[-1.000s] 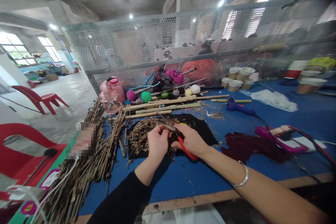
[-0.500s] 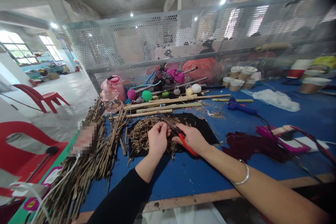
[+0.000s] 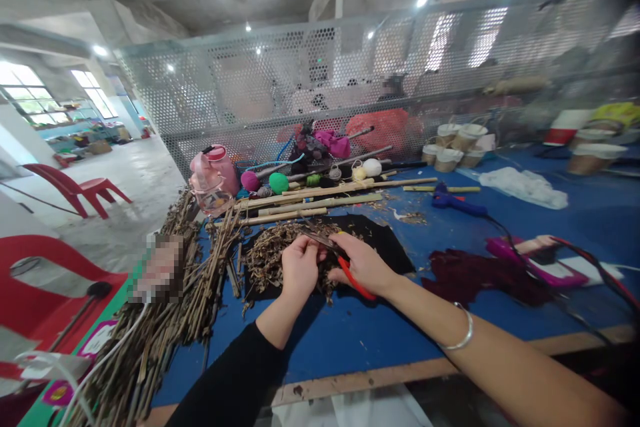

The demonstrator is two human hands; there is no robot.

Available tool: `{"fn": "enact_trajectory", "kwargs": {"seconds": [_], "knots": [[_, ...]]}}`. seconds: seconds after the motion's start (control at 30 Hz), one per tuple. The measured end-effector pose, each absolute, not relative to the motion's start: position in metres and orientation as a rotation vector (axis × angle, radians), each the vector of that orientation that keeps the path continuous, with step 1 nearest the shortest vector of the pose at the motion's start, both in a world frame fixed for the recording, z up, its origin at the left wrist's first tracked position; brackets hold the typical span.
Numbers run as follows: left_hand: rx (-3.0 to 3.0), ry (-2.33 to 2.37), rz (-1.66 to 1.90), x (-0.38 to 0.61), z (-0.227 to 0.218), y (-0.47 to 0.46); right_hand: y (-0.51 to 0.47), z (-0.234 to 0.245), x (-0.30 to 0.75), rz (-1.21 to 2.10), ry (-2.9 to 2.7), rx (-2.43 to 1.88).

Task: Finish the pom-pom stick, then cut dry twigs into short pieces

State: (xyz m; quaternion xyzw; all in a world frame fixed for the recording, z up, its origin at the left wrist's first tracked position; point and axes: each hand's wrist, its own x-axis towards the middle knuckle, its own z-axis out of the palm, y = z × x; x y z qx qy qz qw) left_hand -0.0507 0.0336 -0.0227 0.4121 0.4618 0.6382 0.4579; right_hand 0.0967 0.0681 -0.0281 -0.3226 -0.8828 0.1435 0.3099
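My right hand (image 3: 365, 263) is closed round red-handled scissors (image 3: 350, 273), whose dark blades (image 3: 320, 240) point left toward my left hand. My left hand (image 3: 300, 265) is pinched on a thin dry twig at the blades. Both hands hover over a heap of dry brown twig cuttings (image 3: 267, 257) lying on a black cloth (image 3: 385, 243) spread on the blue table (image 3: 380, 337). A silver bangle (image 3: 463, 333) is on my right wrist.
A long bundle of dry stalks (image 3: 165, 320) lies at the left. Bamboo sticks (image 3: 320, 200), yarn balls (image 3: 279, 183) and a pink jug (image 3: 215, 177) stand behind the cloth. A blue glue gun (image 3: 453, 203), dark red fabric (image 3: 470, 277) and cables lie right. Mesh fence behind.
The hands stay close together over the cuttings; the scissors' blades have shifted slightly and the view has moved a little. Nothing was picked up or let go.
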Motion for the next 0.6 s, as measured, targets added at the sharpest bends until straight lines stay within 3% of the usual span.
{"fn": "enact_trajectory", "kwargs": {"seconds": [0.23, 0.6], "knots": [[1.115, 1.195, 1.591, -0.0531, -0.0201, 0.031, 0.0644, -0.0243, 0.0963, 0.527, -2.295, -0.81], [1.216, 1.393, 1.531, -0.0597, -0.017, 0.0319, 0.0655, -0.022, 0.0999, 0.493, -2.336, -0.914]]}}
